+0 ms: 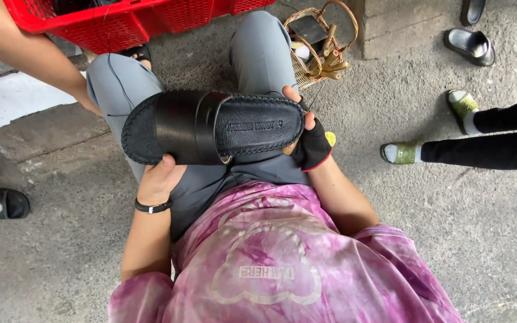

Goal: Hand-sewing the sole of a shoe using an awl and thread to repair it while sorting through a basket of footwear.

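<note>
While a black slide (1,203) lies on the concrete at the far left and another person's bare forearm (25,51) reaches down past a red plastic crate (121,21), the person sits with grey-trousered knees raised and holds a black leather sandal (210,127) across the lap, sole side toward the body and strap toward the knees. The left hand (160,179), with a black band on its wrist, cups the sandal from below near the strap end; its fingers wrap under the sole and are hidden, so how they lie cannot be told. The right hand (307,140), in a black fingerless glove edged in red, grips the heel end, fingers curled together around the rim, and a thin needle (315,96) sticks up from between them. Just beyond that hand stands a small wicker basket (318,48) with wooden-handled tools in it. Farther right, a pair of dark slides (471,42) rests on the ground, and someone's legs in black trousers and green sandals (402,152) stretch in from the edge.
</note>
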